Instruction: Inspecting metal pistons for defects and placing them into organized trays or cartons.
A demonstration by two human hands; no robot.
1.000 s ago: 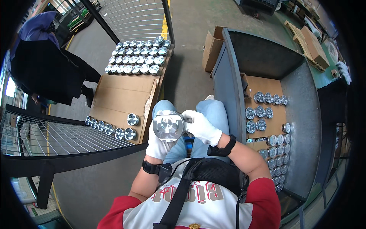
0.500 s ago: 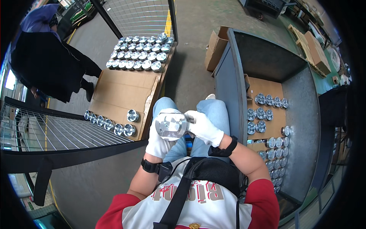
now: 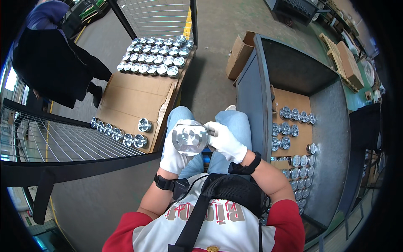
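Note:
A shiny metal piston (image 3: 189, 137) is held up in front of my lap, its machined crown facing me. My left hand (image 3: 173, 157), in a white glove, grips it from below and the left; most of those fingers are hidden behind it. From the right, my gloved right hand (image 3: 225, 141) has its fingers closed on the piston's edge. To the left, a lone piston (image 3: 145, 124) stands on the cardboard (image 3: 136, 90) of a cart, just above a row of pistons (image 3: 117, 134) along its near edge.
Rows of pistons (image 3: 153, 56) stand at the cart's far end, by a wire mesh panel (image 3: 153, 19). At right, a deep grey metal bin (image 3: 329, 126) holds more pistons (image 3: 296, 172) on cardboard. An open carton (image 3: 239, 56) sits beside it. A person (image 3: 50, 63) in dark clothing is at far left.
The piston in my hands has tilted slightly, so its crown faces me more fully. Both hands keep their hold, and the view has shifted a little.

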